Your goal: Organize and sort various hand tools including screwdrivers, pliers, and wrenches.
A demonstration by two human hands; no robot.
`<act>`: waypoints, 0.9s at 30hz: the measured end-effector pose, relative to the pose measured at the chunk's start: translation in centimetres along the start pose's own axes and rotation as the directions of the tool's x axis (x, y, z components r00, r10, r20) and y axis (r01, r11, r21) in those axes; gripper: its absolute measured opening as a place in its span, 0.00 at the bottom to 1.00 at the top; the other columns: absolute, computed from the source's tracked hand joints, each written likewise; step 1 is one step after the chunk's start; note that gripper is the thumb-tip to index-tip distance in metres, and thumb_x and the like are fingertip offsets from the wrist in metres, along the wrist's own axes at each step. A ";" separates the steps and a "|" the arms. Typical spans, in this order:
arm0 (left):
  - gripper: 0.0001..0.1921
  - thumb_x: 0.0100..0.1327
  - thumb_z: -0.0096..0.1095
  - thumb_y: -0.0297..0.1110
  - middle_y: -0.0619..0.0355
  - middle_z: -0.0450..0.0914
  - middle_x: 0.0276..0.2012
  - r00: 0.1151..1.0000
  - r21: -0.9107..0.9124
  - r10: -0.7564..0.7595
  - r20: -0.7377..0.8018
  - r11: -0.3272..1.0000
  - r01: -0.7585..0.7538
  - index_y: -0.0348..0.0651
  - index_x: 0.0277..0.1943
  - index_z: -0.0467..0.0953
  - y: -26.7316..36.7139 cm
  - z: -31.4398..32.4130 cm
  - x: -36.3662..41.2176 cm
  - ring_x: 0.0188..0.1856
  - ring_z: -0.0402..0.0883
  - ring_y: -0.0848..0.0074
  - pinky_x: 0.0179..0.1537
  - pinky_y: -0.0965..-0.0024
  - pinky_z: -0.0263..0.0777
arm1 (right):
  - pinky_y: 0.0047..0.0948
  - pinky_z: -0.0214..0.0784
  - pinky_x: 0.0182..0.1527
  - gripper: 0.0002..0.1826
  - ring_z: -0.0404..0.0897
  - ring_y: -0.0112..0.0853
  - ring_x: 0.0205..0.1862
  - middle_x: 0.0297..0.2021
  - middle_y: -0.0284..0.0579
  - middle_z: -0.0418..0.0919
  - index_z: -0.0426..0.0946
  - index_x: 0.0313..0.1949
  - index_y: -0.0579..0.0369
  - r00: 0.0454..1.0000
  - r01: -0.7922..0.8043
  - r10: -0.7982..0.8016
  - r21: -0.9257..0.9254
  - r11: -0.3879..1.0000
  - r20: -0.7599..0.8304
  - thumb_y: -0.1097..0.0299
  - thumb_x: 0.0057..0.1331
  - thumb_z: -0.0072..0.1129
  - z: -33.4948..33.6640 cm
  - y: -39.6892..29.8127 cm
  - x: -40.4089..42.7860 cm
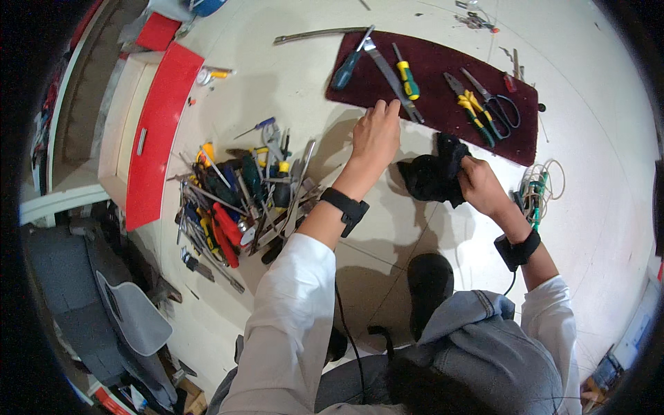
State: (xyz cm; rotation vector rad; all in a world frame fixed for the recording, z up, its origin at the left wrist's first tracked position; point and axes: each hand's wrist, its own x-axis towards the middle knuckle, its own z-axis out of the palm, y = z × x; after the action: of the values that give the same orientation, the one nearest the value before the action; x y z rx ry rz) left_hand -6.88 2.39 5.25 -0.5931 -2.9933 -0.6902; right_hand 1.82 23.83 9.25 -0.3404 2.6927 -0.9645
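Note:
My right hand (480, 184) grips a bunched black cloth (433, 176), which hangs to the left of my fingers above the tiled floor. My left hand (377, 132) is over the near edge of a dark maroon mat (430, 62). Its fingertips point away from me and hide what is beneath them. Close to them a flat metal bar tool (389, 72), possibly a file, lies slanting across the mat. Also on the mat are a dark teal-handled screwdriver (348, 67), a green and yellow screwdriver (407, 80), combination pliers (474, 114) and black-handled scissors (500, 111).
A heap of hand tools (244, 197) spreads over the floor at left. Beyond it stands a red-fronted drawer (161, 140). A long metal rod (316, 34) touches the mat's far left. Coiled cable (537, 192) lies at right; a grey chair (72, 280) stands lower left.

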 end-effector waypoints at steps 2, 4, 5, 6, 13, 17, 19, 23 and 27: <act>0.14 0.63 0.55 0.31 0.46 0.73 0.39 0.999 -0.030 0.026 -0.042 0.999 -0.027 0.34 0.49 0.68 0.8 1.8 2.1 0.42 0.76 0.54 0.41 0.56 0.73 | 0.48 0.64 0.38 0.04 0.71 0.60 0.33 0.27 0.66 0.72 0.66 0.29 0.68 0.999 -0.001 0.004 0.057 0.998 -0.047 0.79 0.57 0.45 -0.5 1.0 -0.2; 0.18 0.62 0.59 0.37 0.45 0.72 0.39 0.998 -0.081 -0.023 -0.062 0.997 0.017 0.31 0.46 0.65 1.7 2.9 4.1 0.42 0.77 0.54 0.40 0.57 0.75 | 0.48 0.64 0.38 0.04 0.71 0.60 0.33 0.27 0.66 0.72 0.66 0.29 0.68 0.997 -0.026 0.031 0.083 0.996 -0.064 0.79 0.56 0.45 -1.1 1.6 -0.5; 0.18 0.62 0.59 0.37 0.45 0.72 0.39 0.998 -0.083 -0.012 -0.061 0.997 0.007 0.31 0.46 0.65 2.0 3.4 5.0 0.42 0.77 0.54 0.40 0.57 0.75 | 0.47 0.64 0.38 0.04 0.71 0.60 0.33 0.28 0.66 0.72 0.66 0.29 0.69 0.996 -0.041 0.049 0.111 0.993 -0.069 0.79 0.56 0.44 -1.3 1.8 -0.5; 0.21 0.62 0.59 0.39 0.43 0.72 0.40 0.994 -0.125 -0.086 -0.065 0.989 0.077 0.30 0.48 0.63 2.4 4.0 5.9 0.41 0.77 0.52 0.39 0.56 0.75 | 0.46 0.65 0.38 0.04 0.71 0.60 0.34 0.27 0.66 0.72 0.66 0.28 0.69 0.994 -0.080 0.088 0.120 0.990 -0.067 0.79 0.56 0.44 -1.6 1.8 -0.7; 0.27 0.63 0.58 0.46 0.40 0.73 0.41 0.922 -0.113 -0.385 0.038 0.915 0.387 0.30 0.50 0.61 1.9 6.4 8.8 0.39 0.78 0.48 0.37 0.53 0.74 | 0.36 0.66 0.34 0.07 0.74 0.39 0.28 0.25 0.59 0.71 0.69 0.35 0.70 0.983 -0.176 0.181 0.434 0.883 0.030 0.76 0.62 0.48 -2.6 2.6 -1.0; 0.18 0.64 0.52 0.34 0.38 0.73 0.36 0.965 -0.266 -0.262 0.029 0.928 0.260 0.29 0.49 0.60 1.1 6.1 6.5 0.37 0.77 0.51 0.39 0.54 0.69 | 0.26 0.66 0.43 0.10 0.71 0.23 0.37 0.34 0.38 0.76 0.70 0.45 0.64 0.964 -0.171 0.264 0.796 0.580 0.015 0.74 0.67 0.47 -1.4 4.5 -0.7; 0.15 0.61 0.53 0.28 0.36 0.73 0.38 0.989 -0.441 -0.131 -0.069 0.893 0.088 0.31 0.48 0.61 2.4 4.7 3.7 0.40 0.76 0.46 0.39 0.54 0.70 | 0.23 0.65 0.48 0.13 0.71 0.21 0.41 0.39 0.34 0.75 0.69 0.49 0.61 0.913 -0.269 0.396 0.878 0.396 0.101 0.67 0.71 0.45 -0.9 5.5 -0.3; 0.16 0.61 0.52 0.24 0.37 0.71 0.40 0.999 -0.498 -0.024 -0.038 0.867 0.002 0.32 0.50 0.60 3.4 1.0 -0.9 0.41 0.75 0.48 0.39 0.55 0.69 | 0.29 0.66 0.52 0.19 0.74 0.27 0.47 0.46 0.38 0.74 0.66 0.54 0.58 0.809 -0.285 0.552 0.956 0.068 0.202 0.59 0.70 0.46 -0.6 4.5 0.8; 0.19 0.59 0.54 0.21 0.44 0.68 0.46 0.987 -0.556 0.144 0.070 0.827 -0.081 0.35 0.54 0.61 2.2 -3.7 -3.3 0.41 0.74 0.53 0.39 0.60 0.71 | 0.36 0.64 0.57 0.27 0.73 0.32 0.53 0.53 0.38 0.73 0.63 0.59 0.54 0.888 -0.230 0.391 0.970 -0.078 0.242 0.48 0.68 0.45 -1.1 4.2 1.6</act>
State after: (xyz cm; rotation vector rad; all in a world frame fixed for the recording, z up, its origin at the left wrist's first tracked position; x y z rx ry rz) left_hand -3.22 1.49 9.18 -0.8369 -2.7920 -1.5829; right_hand -0.64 27.15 7.13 0.6824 1.2066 -2.3800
